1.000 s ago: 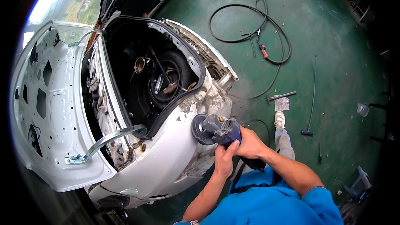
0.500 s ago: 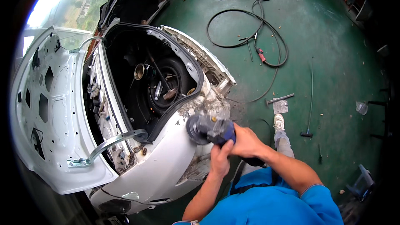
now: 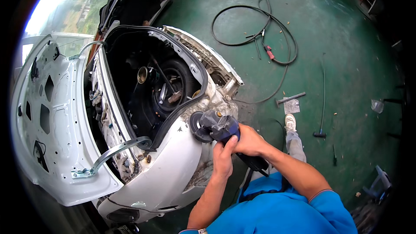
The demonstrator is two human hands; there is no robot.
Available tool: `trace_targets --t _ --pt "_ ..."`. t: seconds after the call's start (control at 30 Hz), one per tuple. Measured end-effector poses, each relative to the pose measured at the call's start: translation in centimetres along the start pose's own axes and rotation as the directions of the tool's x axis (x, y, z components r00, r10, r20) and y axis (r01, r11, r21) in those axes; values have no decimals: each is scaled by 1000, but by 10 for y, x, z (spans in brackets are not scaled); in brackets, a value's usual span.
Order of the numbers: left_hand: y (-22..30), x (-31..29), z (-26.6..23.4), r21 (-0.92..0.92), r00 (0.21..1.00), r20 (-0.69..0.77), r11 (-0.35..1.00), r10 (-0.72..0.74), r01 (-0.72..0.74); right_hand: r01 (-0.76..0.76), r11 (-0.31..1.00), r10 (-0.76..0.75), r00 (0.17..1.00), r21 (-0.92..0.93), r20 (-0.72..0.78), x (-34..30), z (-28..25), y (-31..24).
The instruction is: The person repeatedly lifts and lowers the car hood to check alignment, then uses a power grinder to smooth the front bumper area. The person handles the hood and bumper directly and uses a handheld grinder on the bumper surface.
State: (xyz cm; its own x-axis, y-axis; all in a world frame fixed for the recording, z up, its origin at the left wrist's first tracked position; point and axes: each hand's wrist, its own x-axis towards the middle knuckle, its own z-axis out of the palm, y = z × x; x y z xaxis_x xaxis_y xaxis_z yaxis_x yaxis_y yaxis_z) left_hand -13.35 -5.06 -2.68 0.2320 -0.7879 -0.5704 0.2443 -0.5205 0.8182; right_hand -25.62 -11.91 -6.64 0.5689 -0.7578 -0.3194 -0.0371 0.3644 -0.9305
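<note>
A blue and grey angle grinder [image 3: 223,126] is held in both my hands, its round disc [image 3: 199,126] at the rear corner of the white car body [image 3: 167,160]. My right hand [image 3: 251,142] wraps round the blue housing from the right. My left hand [image 3: 222,159] closes on the same tool from below, thumb up along it. Around the disc the paint is worn through to dull, patchy filler or metal. Whether the disc touches the panel, I cannot tell.
Left of me stands the raised white boot lid [image 3: 63,108] on a curved hinge arm [image 3: 115,151]. The open boot holds a spare wheel [image 3: 187,78] and a hammer [image 3: 175,97]. On the green floor lie a looped black cable [image 3: 216,39], a T-handled bar [image 3: 323,104] and another hammer [image 3: 292,98].
The grinder has shifted slightly left and up along the panel, tilting so that more of its disc and black rear part show. Both my hands have moved with it, keeping their grip.
</note>
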Motion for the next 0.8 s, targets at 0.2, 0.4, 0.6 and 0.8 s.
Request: trace_targets --t 0.2,0.4,0.6,0.8 --pt "-18 4 -2 10 999 -11 999 -30 30 -21 997 19 1000 76 23 0 0 21" --pt "-19 24 0 -107 997 73 994 -22 29 -19 995 14 999 -99 -48 14 -11 15" --pt "-12 34 2 -174 989 149 985 3 23 -27 965 16 999 -261 -44 23 -19 4" --pt "-12 37 8 -255 990 134 967 33 2 -34 945 21 999 -325 -44 23 -24 -10"
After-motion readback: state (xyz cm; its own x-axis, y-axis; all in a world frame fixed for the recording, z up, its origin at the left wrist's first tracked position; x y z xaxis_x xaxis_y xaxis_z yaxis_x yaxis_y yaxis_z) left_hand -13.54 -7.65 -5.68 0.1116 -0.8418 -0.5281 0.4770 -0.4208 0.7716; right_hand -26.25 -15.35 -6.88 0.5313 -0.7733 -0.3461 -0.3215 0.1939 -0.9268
